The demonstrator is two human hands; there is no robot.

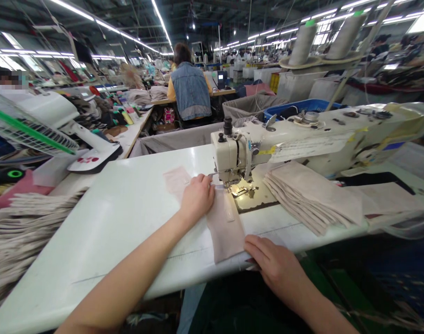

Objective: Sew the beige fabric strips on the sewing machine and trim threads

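A pale beige fabric piece (pixel 227 232) with a small stitched-looking label lies under the needle area of a white sewing machine (pixel 232 157). Just left of the presser foot, my left hand (pixel 197 198) is closed on the fabric, its fingers bent and together. At the table's front edge, my right hand (pixel 276 260) pinches the fabric's near right corner, part of the thumb hidden below. Beyond my left hand lies another stretch of pale fabric (pixel 176 178); whether it joins the piece I hold, I cannot tell.
Stacked beige fabric pieces (pixel 305 195) lie right of the needle. More folded fabric (pixel 20 241) is piled at left, near a white fan (pixel 52 116). Thread cones (pixel 304 44) stand above the machine. Ahead, a person in a denim vest (pixel 193 90) sits facing away.
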